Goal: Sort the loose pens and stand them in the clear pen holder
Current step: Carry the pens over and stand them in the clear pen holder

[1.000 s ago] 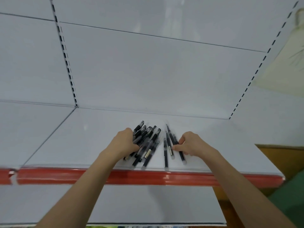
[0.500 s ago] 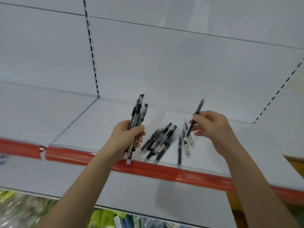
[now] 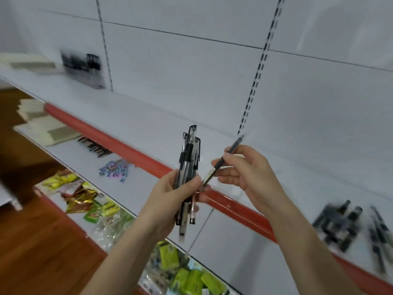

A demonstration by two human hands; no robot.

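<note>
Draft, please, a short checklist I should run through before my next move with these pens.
1. Bundle of pens gripped securely by left hand: ok.
2. Single pen pinched by right hand: ok.
3. Bundle's pens all face one way: cannot tell.
4. Clear pen holder located: cannot tell; a blurred object far left might be it.
5. All loose pens collected: not ok; more pens lie at right.
</note>
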